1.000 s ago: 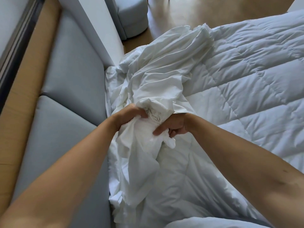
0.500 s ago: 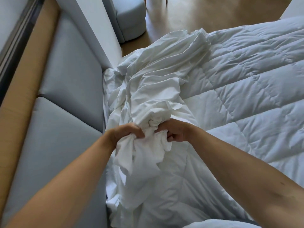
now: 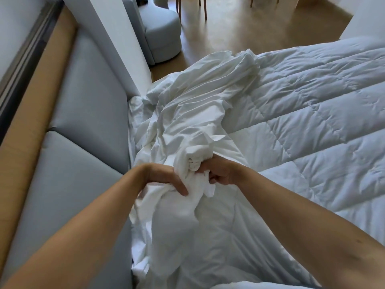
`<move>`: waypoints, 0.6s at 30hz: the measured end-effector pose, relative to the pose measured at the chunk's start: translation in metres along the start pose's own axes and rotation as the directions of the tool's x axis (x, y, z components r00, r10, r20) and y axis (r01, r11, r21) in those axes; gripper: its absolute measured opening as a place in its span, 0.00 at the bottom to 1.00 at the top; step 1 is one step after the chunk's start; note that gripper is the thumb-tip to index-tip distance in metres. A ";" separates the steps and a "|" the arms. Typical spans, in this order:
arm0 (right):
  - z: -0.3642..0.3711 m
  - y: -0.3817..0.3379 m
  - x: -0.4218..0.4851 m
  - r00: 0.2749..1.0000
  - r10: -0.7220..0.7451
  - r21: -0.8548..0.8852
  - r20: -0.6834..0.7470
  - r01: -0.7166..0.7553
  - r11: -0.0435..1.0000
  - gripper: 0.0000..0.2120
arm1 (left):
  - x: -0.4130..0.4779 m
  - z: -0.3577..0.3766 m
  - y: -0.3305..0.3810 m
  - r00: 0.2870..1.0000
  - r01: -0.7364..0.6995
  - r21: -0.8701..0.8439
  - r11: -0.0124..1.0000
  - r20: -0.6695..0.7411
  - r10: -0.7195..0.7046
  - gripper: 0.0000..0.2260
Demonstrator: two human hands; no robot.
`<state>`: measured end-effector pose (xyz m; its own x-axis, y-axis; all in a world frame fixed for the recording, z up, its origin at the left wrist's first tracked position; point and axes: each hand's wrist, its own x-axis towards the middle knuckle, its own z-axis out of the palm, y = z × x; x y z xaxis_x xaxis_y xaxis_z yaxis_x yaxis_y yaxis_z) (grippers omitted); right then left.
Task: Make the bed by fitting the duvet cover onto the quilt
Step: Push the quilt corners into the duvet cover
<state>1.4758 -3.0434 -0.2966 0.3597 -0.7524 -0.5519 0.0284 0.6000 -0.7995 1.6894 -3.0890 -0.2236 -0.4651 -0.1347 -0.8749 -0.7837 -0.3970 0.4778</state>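
i have the duvet cover (image 3: 200, 113) bunched along the headboard (image 3: 83, 113) side of the quilt (image 3: 312, 126), left hand (image 3: 164, 178) and right hand (image 3: 220, 172) fingers curled pinching its limp, light cloth, best held by a corner seam.

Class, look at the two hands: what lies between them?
In the head view, a bunched wad of the duvet cover fills the gap; the left hand and right hand both grip it.
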 end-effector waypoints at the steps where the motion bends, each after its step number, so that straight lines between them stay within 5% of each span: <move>1: 0.001 -0.002 0.000 1.000 -0.019 -0.008 -0.005 0.019 1.000 0.09 | 0.005 0.005 0.000 1.000 -0.023 -0.005 1.000 0.021 0.023 0.18; 7: 0.002 0.001 -0.001 0.998 -0.012 0.000 -0.058 0.012 1.000 0.07 | 0.006 0.007 -0.016 0.967 -0.216 -0.253 0.943 0.074 0.242 0.18; 13: 0.008 0.007 -0.007 0.960 0.245 -0.108 0.134 -0.231 0.967 0.17 | -0.003 -0.002 -0.011 0.912 -0.408 -0.362 0.838 -0.200 0.358 0.27; 18: 0.019 -0.003 -0.002 0.949 0.301 -0.235 0.089 -0.273 0.933 0.15 | -0.004 -0.002 -0.007 0.894 -0.436 -0.356 0.827 -0.278 0.352 0.29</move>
<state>1.4926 -3.0384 -0.2891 0.4334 -0.5095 -0.7433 -0.2914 0.7012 -0.6506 1.6977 -3.0875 -0.2237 -0.5770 -0.5127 -0.6358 -0.2983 -0.5923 0.7484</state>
